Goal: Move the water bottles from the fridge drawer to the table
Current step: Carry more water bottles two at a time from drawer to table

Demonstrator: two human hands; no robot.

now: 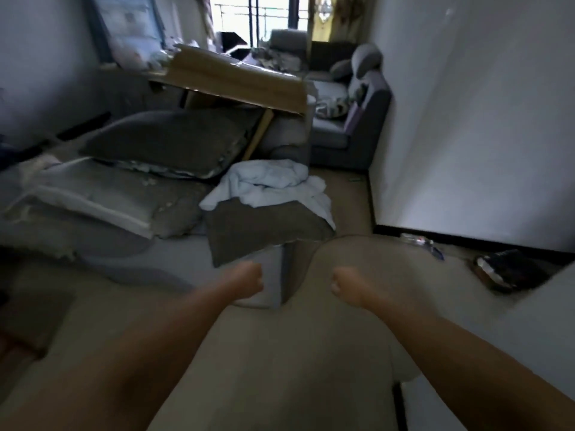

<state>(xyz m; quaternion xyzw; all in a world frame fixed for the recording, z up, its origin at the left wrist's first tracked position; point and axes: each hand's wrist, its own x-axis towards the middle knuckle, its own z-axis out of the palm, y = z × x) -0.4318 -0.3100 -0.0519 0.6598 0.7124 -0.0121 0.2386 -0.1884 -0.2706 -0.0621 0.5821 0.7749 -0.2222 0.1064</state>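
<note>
Above the floor [255, 353], left hand [249, 279], right hand [347, 286], both fisted

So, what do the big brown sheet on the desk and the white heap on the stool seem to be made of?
Brown sheet: likely corrugated cardboard, matte tan, with stiff flat panels and a fold line. White heap: soft cloth, perhaps towel or bedding, crumpled in loose folds; the blur hides its weave.

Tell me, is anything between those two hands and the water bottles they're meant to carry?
That can't be judged here: no bottle, fridge drawer or table shows. The left hand and right hand are curled and hold nothing. Ahead lie a brown cushion under a white cloth, with open floor beside them.
</note>
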